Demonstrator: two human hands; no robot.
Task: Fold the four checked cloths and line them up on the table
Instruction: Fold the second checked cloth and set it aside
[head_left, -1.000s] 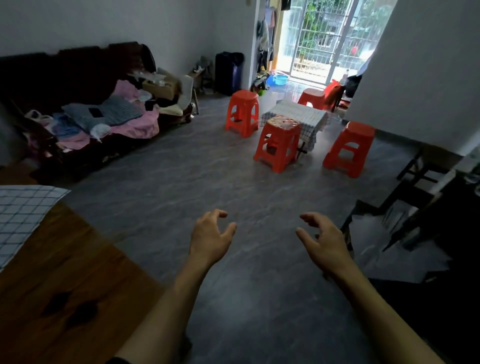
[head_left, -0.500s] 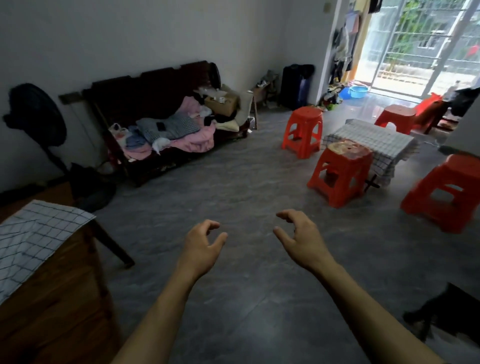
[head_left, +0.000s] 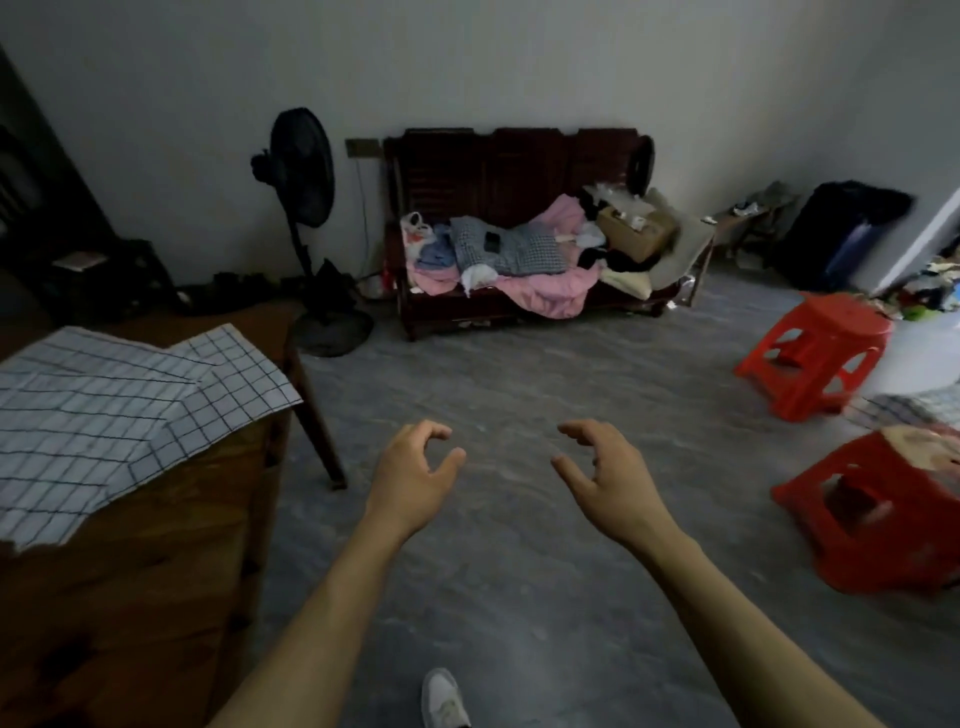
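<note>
White cloths with a dark check (head_left: 104, 415) lie spread and overlapping on the brown wooden table (head_left: 156, 571) at the left; one corner (head_left: 244, 379) hangs near the table's far right edge. My left hand (head_left: 415, 478) and my right hand (head_left: 602, 473) are held out over the grey floor, to the right of the table. Both have curled, parted fingers and hold nothing. Neither hand touches a cloth.
A dark wooden sofa (head_left: 519, 171) piled with clothes stands against the far wall, a black floor fan (head_left: 301, 171) to its left. Two red plastic stools (head_left: 815, 353) (head_left: 883, 509) stand at the right. My shoe (head_left: 441, 699) shows at the bottom.
The view has swung left: the table with the cloths has come further into view, the sofa has shifted to the centre, the stools to the right edge. My hands stay held out, empty.
</note>
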